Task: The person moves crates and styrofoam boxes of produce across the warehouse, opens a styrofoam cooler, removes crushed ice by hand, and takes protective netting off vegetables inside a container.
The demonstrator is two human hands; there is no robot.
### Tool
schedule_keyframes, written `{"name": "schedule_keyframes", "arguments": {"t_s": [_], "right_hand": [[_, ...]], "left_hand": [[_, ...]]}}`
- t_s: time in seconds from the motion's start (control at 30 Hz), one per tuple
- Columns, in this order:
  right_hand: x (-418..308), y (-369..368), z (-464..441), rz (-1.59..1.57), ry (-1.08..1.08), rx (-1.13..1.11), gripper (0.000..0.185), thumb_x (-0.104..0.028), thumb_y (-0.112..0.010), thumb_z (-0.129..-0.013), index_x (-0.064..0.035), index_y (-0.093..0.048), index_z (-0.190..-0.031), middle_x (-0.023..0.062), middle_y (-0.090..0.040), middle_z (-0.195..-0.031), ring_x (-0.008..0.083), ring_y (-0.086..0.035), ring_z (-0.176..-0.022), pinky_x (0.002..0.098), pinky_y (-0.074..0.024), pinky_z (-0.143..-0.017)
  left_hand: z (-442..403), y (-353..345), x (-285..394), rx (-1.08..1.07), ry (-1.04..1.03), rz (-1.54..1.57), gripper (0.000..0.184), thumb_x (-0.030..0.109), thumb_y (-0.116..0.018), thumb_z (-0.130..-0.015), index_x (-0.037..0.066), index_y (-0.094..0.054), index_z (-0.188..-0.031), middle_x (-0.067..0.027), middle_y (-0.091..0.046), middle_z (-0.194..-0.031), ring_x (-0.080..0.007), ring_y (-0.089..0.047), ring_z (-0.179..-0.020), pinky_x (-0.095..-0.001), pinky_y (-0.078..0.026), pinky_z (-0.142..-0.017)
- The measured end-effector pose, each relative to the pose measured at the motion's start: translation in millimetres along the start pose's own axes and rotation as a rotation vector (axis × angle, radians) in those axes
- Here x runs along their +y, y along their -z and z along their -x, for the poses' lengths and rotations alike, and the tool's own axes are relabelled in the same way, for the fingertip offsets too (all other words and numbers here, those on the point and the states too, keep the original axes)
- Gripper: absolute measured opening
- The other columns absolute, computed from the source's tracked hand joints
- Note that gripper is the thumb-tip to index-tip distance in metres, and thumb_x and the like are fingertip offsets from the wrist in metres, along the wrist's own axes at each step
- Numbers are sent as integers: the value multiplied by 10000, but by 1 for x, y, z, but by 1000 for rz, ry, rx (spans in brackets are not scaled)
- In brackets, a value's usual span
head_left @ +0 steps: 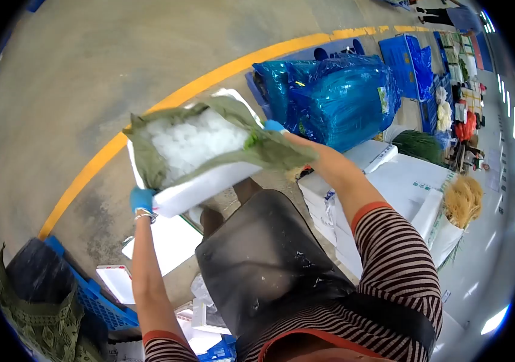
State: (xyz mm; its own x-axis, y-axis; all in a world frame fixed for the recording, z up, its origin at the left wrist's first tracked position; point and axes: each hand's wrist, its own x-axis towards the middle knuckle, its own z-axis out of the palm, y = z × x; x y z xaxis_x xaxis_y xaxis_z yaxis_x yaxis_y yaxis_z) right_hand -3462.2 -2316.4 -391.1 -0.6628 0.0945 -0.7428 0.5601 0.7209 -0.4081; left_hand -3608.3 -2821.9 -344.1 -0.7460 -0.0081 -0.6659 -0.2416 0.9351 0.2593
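A white foam box (185, 196) is held up in front of me, tilted, above the floor. Olive-green sheeting (149, 163) lines it and hangs over its rim. White crushed ice (200, 142) fills the lining, with a bit of green leaf (250, 141) at the right end. My left hand (142, 199), in a blue glove, grips the near left corner of the box. At the opposite end, my right hand (274, 126), also blue-gloved, holds the box; the sheeting hides most of its fingers.
A large blue plastic-wrapped bundle (336, 96) stands beyond my right hand. White foam boxes (411, 175) are stacked at my right. A blue crate (103, 301) with green netting beside it lies lower left. A yellow line (209, 73) crosses the floor. Another person (460, 18) is far off.
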Motion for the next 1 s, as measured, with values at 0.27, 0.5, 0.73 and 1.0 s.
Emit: {"name": "schedule_keyframes", "arguments": {"t_s": [0.27,0.5,0.73,1.0], "right_hand": [[27,7,-110,-230,-171,336,536,-366,-556,-820,-108,-483,-1284,251,-588,-1121,397,-584,-992,439,-463,-860],[73,-97,-36,-340,-230,163,597,-383,-547,-862,-53,-418,-1342,212,-507,-1290,353,-497,-1173,413,-405,-958],[98,-180,165,-736,-460,-23,396,-315,-554,-851,-79,-594,-1167,61,-649,-992,196,-628,-794,378,-488,-665],[65,-87,240,-1266,-602,-48,318,-308,-560,-859,-153,-555,-1136,46,-657,-983,180,-639,-808,357,-473,-635]], "left_hand": [[-93,-91,36,86,-164,589,632,191,-703,-750,21,-458,-1307,-219,-584,-1187,-286,-596,-1032,-365,-467,-860],[-12,-173,-11,-340,-72,18,735,373,-674,-790,-12,-393,-1350,-247,-462,-1325,-363,-513,-1164,-390,-422,-957],[165,-135,41,-602,-86,321,502,352,-607,-858,44,-549,-1249,-141,-660,-1065,-201,-628,-942,-290,-473,-831],[189,22,129,-445,-200,320,457,326,-584,-875,59,-558,-1244,-169,-629,-1143,-223,-609,-1027,-307,-460,-878]]}}
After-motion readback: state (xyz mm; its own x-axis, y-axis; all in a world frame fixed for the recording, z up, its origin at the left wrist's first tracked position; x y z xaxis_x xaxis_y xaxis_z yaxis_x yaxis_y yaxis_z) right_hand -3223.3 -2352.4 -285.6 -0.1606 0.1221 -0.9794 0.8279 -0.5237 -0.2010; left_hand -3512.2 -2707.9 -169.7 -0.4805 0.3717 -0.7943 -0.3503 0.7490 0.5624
